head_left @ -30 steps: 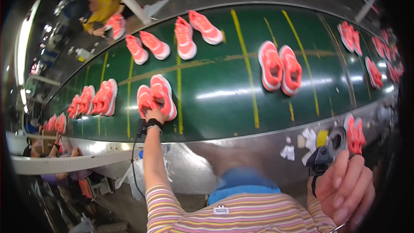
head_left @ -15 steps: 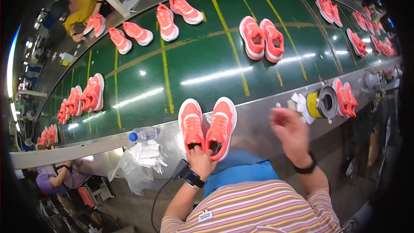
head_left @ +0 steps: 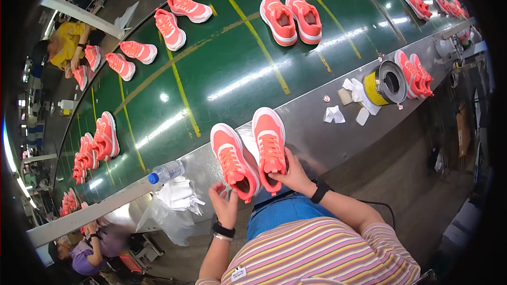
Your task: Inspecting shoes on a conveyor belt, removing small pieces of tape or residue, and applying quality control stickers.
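Observation:
Two coral sneakers with white soles stand side by side in front of me on the metal ledge, toes pointing away. At the right sneaker (head_left: 269, 150), my right hand (head_left: 297, 175) pinches the collar near the heel, its index finger along the outer side. My left hand (head_left: 225, 206) is just beside the heel of the left sneaker (head_left: 232, 161), thumb and fingers apart, gripping nothing. The left sneaker leans slightly outward at the toe. A piece of white material shows between the two shoes.
Pairs of coral sneakers (head_left: 290, 18) sit on the green conveyor belt (head_left: 222, 68). Along the ledge are a yellow-sided round tin (head_left: 379, 85), white scraps (head_left: 334, 114), another sneaker pair (head_left: 413, 74), a blue-capped bottle (head_left: 168, 171) and white cloths (head_left: 179, 196). Co-workers sit at left.
My right hand has come in from the right to the right sneaker's collar. My left hand has left the shoe opening and opened beside the heel. The whole view has turned.

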A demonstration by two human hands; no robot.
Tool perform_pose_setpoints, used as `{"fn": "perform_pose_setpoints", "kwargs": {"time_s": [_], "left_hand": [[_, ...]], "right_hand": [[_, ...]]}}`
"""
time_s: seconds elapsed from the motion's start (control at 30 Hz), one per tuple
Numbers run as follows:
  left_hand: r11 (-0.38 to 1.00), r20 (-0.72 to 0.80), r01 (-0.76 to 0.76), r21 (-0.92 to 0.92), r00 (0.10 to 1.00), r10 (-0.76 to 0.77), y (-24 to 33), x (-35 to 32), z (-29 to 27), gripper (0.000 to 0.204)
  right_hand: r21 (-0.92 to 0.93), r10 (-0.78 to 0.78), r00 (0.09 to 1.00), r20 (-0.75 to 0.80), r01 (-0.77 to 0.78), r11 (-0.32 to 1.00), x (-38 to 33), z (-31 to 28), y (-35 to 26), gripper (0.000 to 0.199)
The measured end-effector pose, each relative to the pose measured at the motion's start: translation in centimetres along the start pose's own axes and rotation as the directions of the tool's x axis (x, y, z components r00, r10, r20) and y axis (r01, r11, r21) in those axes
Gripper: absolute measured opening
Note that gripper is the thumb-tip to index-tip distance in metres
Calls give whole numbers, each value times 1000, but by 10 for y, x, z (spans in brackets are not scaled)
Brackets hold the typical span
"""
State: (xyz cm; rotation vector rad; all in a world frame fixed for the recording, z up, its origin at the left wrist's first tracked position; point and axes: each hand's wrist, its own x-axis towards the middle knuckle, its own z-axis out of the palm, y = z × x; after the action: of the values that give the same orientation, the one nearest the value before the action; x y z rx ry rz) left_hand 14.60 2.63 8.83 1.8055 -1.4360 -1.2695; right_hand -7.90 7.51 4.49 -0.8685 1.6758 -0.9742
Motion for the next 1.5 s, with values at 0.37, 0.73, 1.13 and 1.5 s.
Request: {"fn": "perform_pose_setpoints", "kwargs": {"time_s": [0.37,0.73,1.13,1.5], "left_hand": [[940,527,240,-244,846,-79,-34,41,-4,67],[854,264,-402,329,908,325,108,26,52,66],[854,469,-254,454,883,13,95,60,101,81],[824,428,-271,498,903,38,100,57,104,73]], "right_hand": [[-92,-52,997,-55,47,995,-2,1,7,93],[-244,-192,855,-482,80,967,40,-145,11,19],[61,-237,924,-300,266,962,76,-108,-16,12],[97,-194,967,-165,212,972,131,-41,-23,3]]}}
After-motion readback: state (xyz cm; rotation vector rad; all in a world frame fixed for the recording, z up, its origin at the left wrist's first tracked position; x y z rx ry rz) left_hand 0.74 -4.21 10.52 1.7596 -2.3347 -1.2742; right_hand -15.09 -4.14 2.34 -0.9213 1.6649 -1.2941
